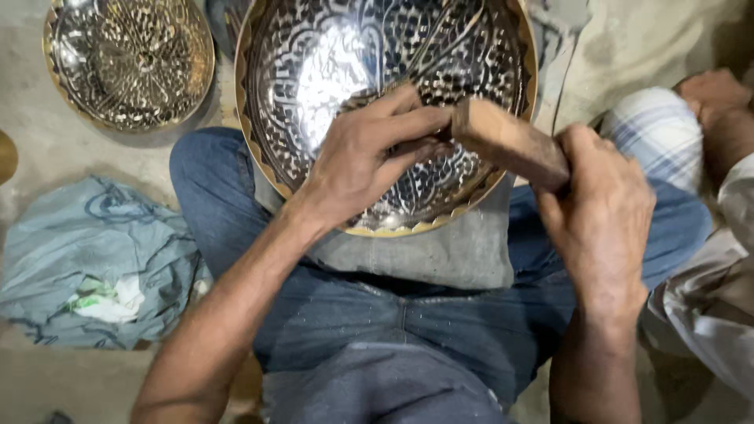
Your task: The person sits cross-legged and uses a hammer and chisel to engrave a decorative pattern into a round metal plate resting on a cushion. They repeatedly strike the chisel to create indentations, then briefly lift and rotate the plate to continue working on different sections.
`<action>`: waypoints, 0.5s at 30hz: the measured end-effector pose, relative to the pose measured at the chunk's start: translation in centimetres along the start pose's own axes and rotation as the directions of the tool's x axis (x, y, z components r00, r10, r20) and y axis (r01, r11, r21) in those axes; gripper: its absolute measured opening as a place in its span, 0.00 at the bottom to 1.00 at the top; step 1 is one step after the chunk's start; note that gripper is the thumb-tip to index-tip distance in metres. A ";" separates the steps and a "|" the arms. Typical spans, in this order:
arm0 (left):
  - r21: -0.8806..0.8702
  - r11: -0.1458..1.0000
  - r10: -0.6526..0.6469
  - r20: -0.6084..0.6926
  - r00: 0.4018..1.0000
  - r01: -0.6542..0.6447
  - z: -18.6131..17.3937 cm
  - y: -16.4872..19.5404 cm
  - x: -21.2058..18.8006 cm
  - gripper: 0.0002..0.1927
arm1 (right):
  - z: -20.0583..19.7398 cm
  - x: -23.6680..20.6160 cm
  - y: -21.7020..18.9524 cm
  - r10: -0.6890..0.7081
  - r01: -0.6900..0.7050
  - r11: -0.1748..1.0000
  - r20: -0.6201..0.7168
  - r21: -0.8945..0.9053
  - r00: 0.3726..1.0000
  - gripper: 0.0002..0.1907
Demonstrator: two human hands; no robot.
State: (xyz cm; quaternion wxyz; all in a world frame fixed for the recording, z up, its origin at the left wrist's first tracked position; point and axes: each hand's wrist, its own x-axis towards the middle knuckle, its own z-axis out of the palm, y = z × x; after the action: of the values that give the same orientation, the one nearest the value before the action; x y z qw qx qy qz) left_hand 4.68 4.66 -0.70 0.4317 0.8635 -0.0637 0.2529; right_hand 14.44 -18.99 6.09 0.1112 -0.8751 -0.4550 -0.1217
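Observation:
A large shiny metal plate (330,55) with a hammered scale pattern and a gold scalloped rim rests tilted on my lap, on a grey cloth (448,251). My left hand (365,153) lies on the plate's lower part with its fingers curled around a thin metal tool whose tip is hidden. My right hand (601,212) grips a brown wooden block (510,141), whose far end meets the fingers of my left hand over the plate.
A second patterned metal plate (129,63) lies on the floor at the upper left. A crumpled blue-grey cloth (94,259) lies at the left. Another person's knee in checked fabric (656,129) and hand (719,94) sit at the right.

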 end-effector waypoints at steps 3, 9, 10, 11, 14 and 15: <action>-0.168 0.985 -0.084 -0.273 0.958 0.038 -1.1 0.9 -0.3 0.11 | 1.2 -1.0 0.6 0.190 -0.144 0.917 -0.090 0.372 0.978 0.16; -0.141 0.949 -0.314 -0.506 0.803 0.282 -1.4 1.9 -2.7 0.13 | 3.8 -1.1 0.9 0.516 -0.373 0.386 0.138 0.844 0.845 0.13; -0.155 0.950 -0.313 -0.472 0.824 0.271 -1.0 1.8 -3.0 0.13 | 4.2 -0.8 0.7 0.502 -0.383 0.382 0.159 0.841 0.850 0.15; -0.169 0.950 -0.312 -0.436 0.844 0.264 -0.5 1.8 -3.0 0.13 | 4.5 -0.5 0.5 0.488 -0.395 0.377 0.183 0.838 0.853 0.16; -0.233 0.949 -0.286 -0.342 0.895 0.214 0.8 1.6 -3.1 0.14 | 4.7 -0.5 -0.4 0.436 -0.320 0.483 0.092 0.815 0.895 0.23; -0.256 0.947 -0.272 -0.312 0.910 0.195 1.1 1.6 -3.0 0.15 | 4.8 -0.6 -0.7 0.412 -0.274 0.534 0.037 0.800 0.911 0.25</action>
State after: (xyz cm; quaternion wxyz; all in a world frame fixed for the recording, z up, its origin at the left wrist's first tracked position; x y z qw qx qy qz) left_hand 1.94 2.47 -1.57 0.5560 0.7544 0.0892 0.3374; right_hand 14.09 -17.60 1.43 0.5423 -0.7942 -0.2699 0.0480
